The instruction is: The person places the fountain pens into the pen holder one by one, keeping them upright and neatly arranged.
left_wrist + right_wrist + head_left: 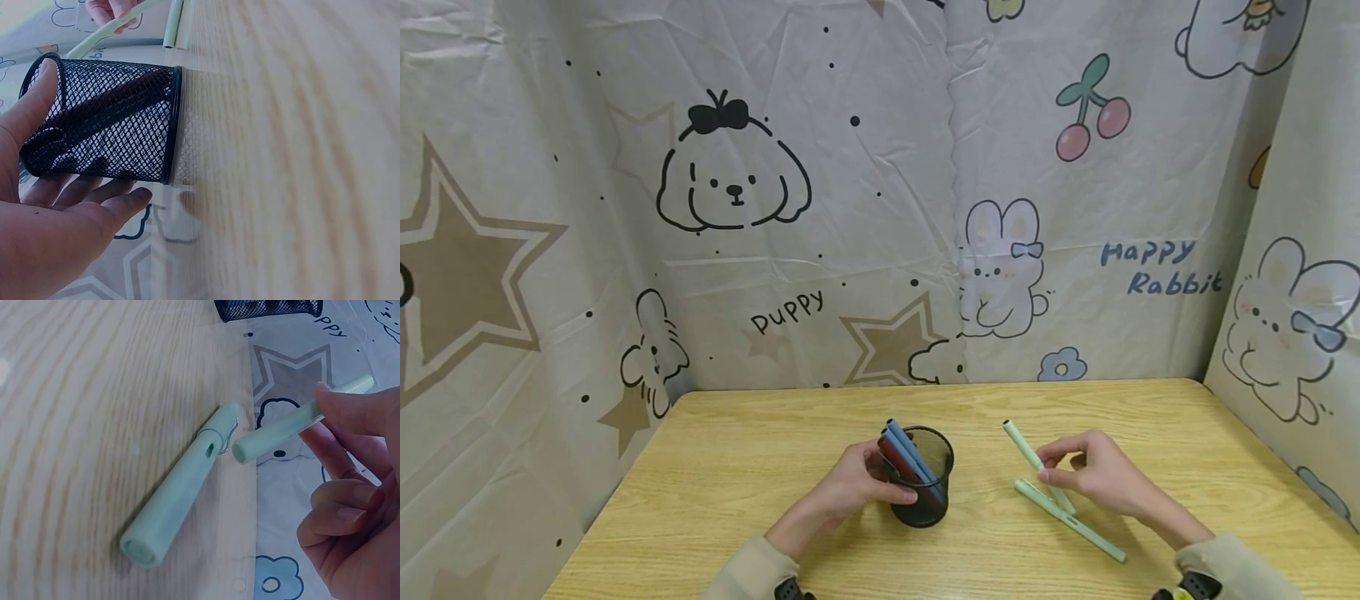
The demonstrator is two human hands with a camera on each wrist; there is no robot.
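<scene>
My left hand (856, 486) holds a black mesh pen holder (919, 510), which stands upright on the table. In the left wrist view the thumb lies at the rim of the pen holder (119, 119) and the fingers are along its side. Blue pens (910, 450) and a dark red pen (897, 461) lean inside it. To the right, my right hand (1105, 475) pinches a light green pen (1021, 444) between thumb and fingers, tilted. Below that, a second light green pen (178, 494) with a clip lies on the table.
The wooden table (760, 450) reaches back to a hanging cloth (880, 208) printed with cartoon animals and stars. More cloth hangs along the left and right sides of the table.
</scene>
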